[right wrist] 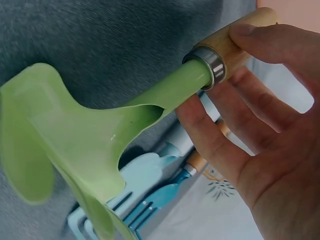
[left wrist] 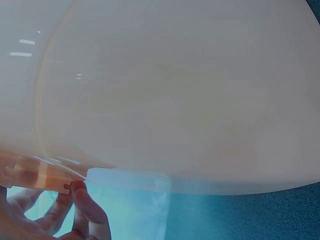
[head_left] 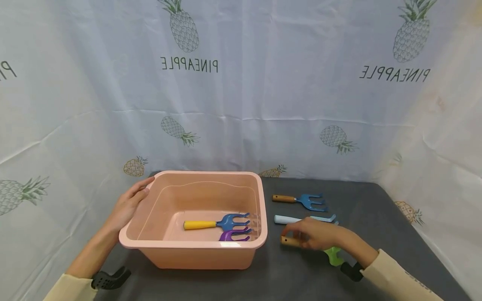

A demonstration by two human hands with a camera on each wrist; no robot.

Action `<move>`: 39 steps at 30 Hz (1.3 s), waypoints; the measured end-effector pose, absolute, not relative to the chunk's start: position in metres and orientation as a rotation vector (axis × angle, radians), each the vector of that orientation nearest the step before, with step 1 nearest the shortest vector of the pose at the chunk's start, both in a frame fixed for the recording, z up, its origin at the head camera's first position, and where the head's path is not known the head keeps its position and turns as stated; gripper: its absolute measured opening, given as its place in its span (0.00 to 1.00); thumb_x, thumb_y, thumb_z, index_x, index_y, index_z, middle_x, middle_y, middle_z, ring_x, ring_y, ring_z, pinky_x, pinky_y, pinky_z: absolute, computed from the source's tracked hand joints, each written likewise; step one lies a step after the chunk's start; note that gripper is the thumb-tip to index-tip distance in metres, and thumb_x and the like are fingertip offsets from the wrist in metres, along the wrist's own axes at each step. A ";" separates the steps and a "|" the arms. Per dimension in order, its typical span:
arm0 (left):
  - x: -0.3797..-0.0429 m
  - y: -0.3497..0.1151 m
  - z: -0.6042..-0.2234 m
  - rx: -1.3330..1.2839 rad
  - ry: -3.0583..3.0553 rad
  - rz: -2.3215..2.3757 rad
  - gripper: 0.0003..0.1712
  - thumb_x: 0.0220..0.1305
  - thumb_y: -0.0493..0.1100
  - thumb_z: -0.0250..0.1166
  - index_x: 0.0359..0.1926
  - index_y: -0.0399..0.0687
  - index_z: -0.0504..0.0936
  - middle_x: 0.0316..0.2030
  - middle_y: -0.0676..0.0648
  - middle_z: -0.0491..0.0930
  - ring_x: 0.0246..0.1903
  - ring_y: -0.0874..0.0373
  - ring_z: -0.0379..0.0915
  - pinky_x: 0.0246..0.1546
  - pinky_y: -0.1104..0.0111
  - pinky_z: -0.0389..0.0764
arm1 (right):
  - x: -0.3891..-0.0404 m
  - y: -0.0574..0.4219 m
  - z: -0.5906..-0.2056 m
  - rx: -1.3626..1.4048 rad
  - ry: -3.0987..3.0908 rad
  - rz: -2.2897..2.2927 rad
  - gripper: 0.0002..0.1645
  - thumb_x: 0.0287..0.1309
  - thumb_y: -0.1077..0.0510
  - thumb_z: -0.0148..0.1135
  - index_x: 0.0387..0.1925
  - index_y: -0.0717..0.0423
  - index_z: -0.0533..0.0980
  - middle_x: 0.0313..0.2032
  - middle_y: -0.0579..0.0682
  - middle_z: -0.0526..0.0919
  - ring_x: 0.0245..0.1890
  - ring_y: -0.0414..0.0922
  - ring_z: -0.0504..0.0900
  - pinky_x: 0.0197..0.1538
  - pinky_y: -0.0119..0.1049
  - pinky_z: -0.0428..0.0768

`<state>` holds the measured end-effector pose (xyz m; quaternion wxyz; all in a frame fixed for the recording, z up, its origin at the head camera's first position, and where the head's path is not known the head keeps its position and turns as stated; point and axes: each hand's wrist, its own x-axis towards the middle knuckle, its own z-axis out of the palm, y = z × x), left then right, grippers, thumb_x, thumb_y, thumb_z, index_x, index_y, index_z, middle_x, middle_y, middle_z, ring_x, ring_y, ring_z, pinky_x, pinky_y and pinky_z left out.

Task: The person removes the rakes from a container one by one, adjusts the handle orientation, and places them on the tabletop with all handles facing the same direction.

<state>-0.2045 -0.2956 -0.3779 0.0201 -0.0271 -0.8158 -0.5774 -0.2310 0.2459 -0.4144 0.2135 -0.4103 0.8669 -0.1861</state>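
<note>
My left hand (head_left: 129,205) grips the left rim of a pink plastic basin (head_left: 196,244), its thumb and fingers at the edge in the left wrist view. My right hand (head_left: 316,232) holds a green garden hand rake (right wrist: 75,130) by its wooden handle (right wrist: 220,47), thumb on one side and fingers on the other. The rake's broad prongs point away from the basin, low over the table. In the basin lie a blue hand rake with a yellow handle (head_left: 200,225) and a purple hand rake (head_left: 226,236), partly hidden by the front wall.
Beyond my right hand, a light blue hand rake (head_left: 286,219) and a blue one with a wooden handle (head_left: 308,202) lie on the dark grey table (head_left: 361,200). A white curtain (head_left: 241,92) printed with pineapples hangs behind and along both sides.
</note>
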 end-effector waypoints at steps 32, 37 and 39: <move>-0.204 -0.298 -0.378 -0.084 -2.518 -1.793 0.37 0.81 0.59 0.50 0.82 0.51 0.57 0.63 0.63 0.72 0.50 0.81 0.74 0.47 0.79 0.80 | -0.231 0.242 -0.428 -1.204 2.444 -0.454 0.32 0.55 0.70 0.68 0.60 0.43 0.80 0.36 0.36 0.84 0.34 0.28 0.78 0.39 0.29 0.80; -0.205 -0.299 -0.379 -0.080 -2.507 -1.833 0.37 0.81 0.59 0.51 0.82 0.52 0.56 0.57 0.71 0.72 0.50 0.79 0.76 0.47 0.78 0.81 | -0.230 0.241 -0.429 -1.188 2.451 -0.451 0.32 0.55 0.70 0.69 0.59 0.42 0.81 0.38 0.37 0.83 0.34 0.28 0.78 0.39 0.29 0.80; -0.205 -0.299 -0.379 -0.075 -2.513 -1.823 0.37 0.81 0.60 0.50 0.82 0.52 0.56 0.59 0.69 0.72 0.50 0.79 0.75 0.47 0.78 0.81 | -0.230 0.241 -0.429 -1.180 2.450 -0.452 0.32 0.55 0.70 0.69 0.59 0.42 0.81 0.38 0.38 0.83 0.34 0.28 0.78 0.39 0.29 0.80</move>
